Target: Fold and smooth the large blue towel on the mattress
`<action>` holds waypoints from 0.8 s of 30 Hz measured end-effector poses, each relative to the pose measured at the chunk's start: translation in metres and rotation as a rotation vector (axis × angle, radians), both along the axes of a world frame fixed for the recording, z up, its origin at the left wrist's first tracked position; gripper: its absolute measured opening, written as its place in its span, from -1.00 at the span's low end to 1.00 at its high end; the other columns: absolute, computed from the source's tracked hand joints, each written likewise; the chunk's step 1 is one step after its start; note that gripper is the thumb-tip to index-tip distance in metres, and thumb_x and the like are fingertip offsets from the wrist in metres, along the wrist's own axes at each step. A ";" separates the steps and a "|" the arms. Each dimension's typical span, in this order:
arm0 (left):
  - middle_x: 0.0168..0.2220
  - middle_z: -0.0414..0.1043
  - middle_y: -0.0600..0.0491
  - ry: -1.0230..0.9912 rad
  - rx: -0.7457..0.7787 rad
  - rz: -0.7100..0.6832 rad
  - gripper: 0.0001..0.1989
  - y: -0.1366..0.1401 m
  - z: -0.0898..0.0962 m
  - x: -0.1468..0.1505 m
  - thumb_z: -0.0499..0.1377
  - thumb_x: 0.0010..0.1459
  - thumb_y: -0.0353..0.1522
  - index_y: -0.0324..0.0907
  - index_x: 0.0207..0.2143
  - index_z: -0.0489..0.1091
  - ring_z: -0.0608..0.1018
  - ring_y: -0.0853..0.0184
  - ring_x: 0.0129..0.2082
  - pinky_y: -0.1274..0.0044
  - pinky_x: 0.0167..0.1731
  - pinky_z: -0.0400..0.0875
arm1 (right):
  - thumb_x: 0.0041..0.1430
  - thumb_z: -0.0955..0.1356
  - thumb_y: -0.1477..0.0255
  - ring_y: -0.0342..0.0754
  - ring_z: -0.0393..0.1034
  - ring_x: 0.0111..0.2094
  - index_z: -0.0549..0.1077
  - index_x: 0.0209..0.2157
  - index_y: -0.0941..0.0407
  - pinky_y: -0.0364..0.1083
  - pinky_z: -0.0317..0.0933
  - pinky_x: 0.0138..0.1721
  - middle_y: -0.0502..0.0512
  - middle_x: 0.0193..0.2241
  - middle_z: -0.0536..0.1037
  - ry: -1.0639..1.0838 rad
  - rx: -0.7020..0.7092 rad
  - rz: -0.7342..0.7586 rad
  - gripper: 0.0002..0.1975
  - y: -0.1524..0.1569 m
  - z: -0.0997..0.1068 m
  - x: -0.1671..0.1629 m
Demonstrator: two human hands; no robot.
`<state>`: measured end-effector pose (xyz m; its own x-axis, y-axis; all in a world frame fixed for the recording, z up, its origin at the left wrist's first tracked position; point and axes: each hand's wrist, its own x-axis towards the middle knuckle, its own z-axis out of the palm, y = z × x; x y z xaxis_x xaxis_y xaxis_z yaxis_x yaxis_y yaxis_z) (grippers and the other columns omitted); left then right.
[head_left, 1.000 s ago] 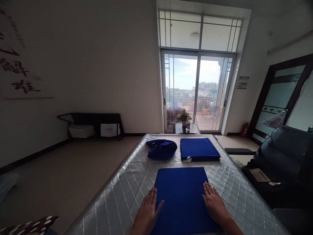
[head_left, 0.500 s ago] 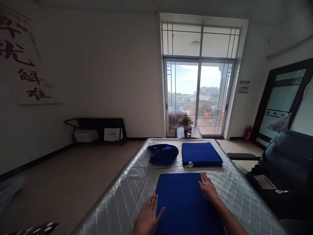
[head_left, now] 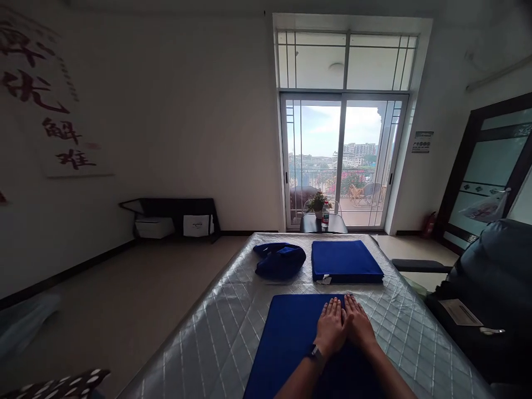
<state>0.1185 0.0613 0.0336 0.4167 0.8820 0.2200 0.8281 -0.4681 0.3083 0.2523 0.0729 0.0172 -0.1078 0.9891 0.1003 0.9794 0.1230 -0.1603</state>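
Note:
A flat blue folded cloth (head_left: pixel 286 338) lies on the silver quilted table cover in front of me. My left hand (head_left: pixel 332 327) rests on its far right part, palm down with fingers stretched out. Right beside it, my right hand (head_left: pixel 358 321) lies flat at the cloth's far right corner, the two hands touching. Beyond them sits a neatly folded blue cloth stack (head_left: pixel 347 260) with a small white tag at its near edge. To its left is a crumpled blue cloth (head_left: pixel 280 260). The near end of the front cloth runs out of view.
The quilted cover (head_left: pixel 199 343) spans the table. A black chair (head_left: pixel 490 277) with a card on it stands at the right. Past the far edge, a small dark table (head_left: pixel 310 224) holds a plant and a bottle (head_left: pixel 325 215). A low black rack (head_left: pixel 174 210) stands by the wall.
My left hand has moved from the cloth's left edge across to its far right part, beside my right hand. The right hand stays near the same corner. The view has shifted slightly.

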 end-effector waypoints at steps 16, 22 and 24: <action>0.41 0.10 -0.29 0.087 0.010 0.435 -0.25 -0.007 -0.006 -0.216 -0.23 0.41 -0.02 -0.40 0.38 0.10 0.17 0.04 0.42 0.17 0.35 0.15 | 0.39 0.06 0.43 0.06 -0.09 0.44 0.12 0.39 0.31 0.10 -0.23 0.42 0.27 0.41 0.11 0.017 0.064 -0.027 -0.40 -0.021 0.034 -0.011; 0.43 0.10 -0.15 0.087 0.120 0.207 -0.41 -0.051 -0.004 -0.188 -0.17 0.45 -0.14 -0.24 0.38 0.15 0.16 0.15 0.42 0.25 0.36 0.20 | 0.30 0.11 0.60 0.06 0.30 0.27 0.48 0.18 0.10 0.08 0.07 0.33 0.16 0.23 0.46 0.084 0.254 0.133 -0.46 -0.095 0.032 -0.004; 0.41 0.15 -0.09 0.100 0.122 0.032 -0.47 -0.068 -0.005 -0.161 -0.10 0.44 -0.19 -0.15 0.37 0.17 0.21 0.16 0.40 0.22 0.34 0.25 | 0.34 0.15 0.55 0.05 0.37 0.21 0.51 0.15 0.06 0.05 0.18 0.27 0.14 0.19 0.50 0.097 0.273 0.182 -0.51 -0.122 0.016 0.003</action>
<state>-0.0423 -0.0071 0.0289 0.4138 0.8645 0.2853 0.8669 -0.4699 0.1663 0.2550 -0.0489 0.0333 -0.2571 0.8896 0.3776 0.9192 0.3457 -0.1886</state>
